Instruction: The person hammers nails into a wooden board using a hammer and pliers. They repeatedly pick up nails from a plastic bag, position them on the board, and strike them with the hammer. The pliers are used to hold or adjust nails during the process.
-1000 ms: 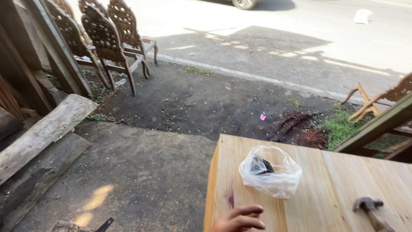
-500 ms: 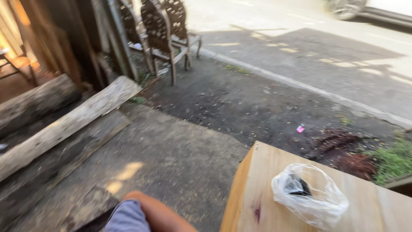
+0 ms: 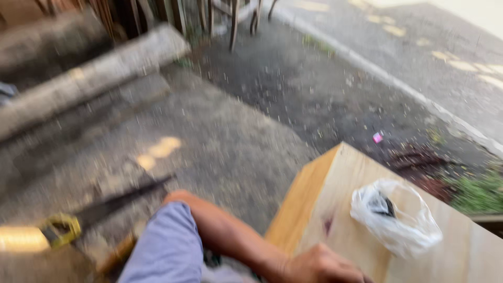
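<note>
Pretty blurry shot, but here's what's there. One hand [image 3: 319, 264] sits at the bottom edge, resting on the near corner of the light wood counter [image 3: 314, 199]. It looks like the left one, with the forearm running back to a bluish sleeve [image 3: 167, 246], though I can't swear to which hand it is. The fingers are cut off by the frame, so I can't tell if it's open or closed, and it isn't clearly holding anything. The other hand isn't in the shot.

Nearest thing to it is a clear plastic bag [image 3: 395, 217] lying on the counter, up and to the right of the hand and not touching it. There's something small and dark inside.

Down on the concrete floor to the left is a handsaw [image 3: 99, 209] with a yellow handle. A log [image 3: 89, 78] lies further back, and there's a tiny pink scrap [image 3: 377, 138] on the ground beyond the counter.
</note>
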